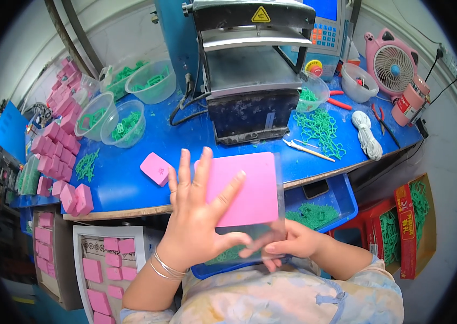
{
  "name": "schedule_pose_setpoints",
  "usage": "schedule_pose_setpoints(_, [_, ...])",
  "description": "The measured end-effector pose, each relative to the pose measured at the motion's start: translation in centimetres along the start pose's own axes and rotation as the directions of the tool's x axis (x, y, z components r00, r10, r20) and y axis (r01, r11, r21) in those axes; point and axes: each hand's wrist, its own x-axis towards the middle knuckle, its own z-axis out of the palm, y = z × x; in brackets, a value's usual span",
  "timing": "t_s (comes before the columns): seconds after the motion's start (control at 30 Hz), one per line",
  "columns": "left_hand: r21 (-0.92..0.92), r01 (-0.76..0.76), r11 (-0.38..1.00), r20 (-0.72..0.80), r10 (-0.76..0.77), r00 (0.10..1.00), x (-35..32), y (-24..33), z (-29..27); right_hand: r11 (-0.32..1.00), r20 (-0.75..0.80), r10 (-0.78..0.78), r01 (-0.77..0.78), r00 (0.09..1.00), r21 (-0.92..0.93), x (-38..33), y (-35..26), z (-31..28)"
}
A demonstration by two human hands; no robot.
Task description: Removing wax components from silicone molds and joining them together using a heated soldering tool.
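Note:
A flat pink rectangle [258, 186] lies against a clear plastic sheet [278, 210], just off the front edge of the blue table. My left hand [193, 216] is spread over its left side, fingers stretched out and thumb pointing right. Whether its fingertips press on the pink surface, I cannot tell. My right hand [288, 240] pinches the lower right of the clear sheet, thumb in front and fingers showing blurred through it. Left of the pink rectangle, close to my left fingertips, a small pink block [155, 169] with a dark printed mark rests on the table.
A press machine [255, 81] stands at the back. Clear bowls [124, 124] hold green pieces; stacked pink blocks [56, 148] fill the left. Right are a green pile [320, 132], a craft knife [309, 150], white cord [366, 135], pliers [385, 127] and a pink fan [393, 65]. A blue drawer [347, 202] juts out below.

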Motion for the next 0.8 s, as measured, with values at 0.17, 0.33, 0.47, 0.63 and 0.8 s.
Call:
schedule_pose_setpoints(0.17, [-0.138, 0.239, 0.961, -0.253, -0.267, 0.93, 1.2, -6.1, 0.0, 0.913, 0.087, -0.151, 0.105, 0.985, 0.395, -2.2, -4.6, 1.3])
schedule_pose_setpoints(0.33, [0.404, 0.645, 0.649, -0.141, -0.652, 0.745, -0.6, -10.0, 2.2, 0.912, -0.02, -0.306, 0.299, 0.952, 0.28, -3.0, -10.3, 1.8])
schedule_pose_setpoints(0.47, [0.215, 0.607, 0.765, -0.225, -0.566, 0.793, -1.8, -10.5, 2.9, 0.882, -0.078, -0.359, 0.365, 0.93, 0.299, -1.2, -12.9, 1.2])
schedule_pose_setpoints(0.63, [0.169, 0.583, 0.795, -0.341, -0.507, 0.791, -2.0, -10.5, 2.9, 0.881, -0.174, -0.409, 0.437, 0.896, 0.181, 1.6, -15.1, -0.9])
schedule_pose_setpoints(0.8, [0.051, 0.581, 0.812, -0.347, -0.531, 0.773, -2.0, -10.5, 2.2, 0.817, -0.478, -0.566, 0.533, 0.671, -0.22, 3.6, -15.2, -3.1])
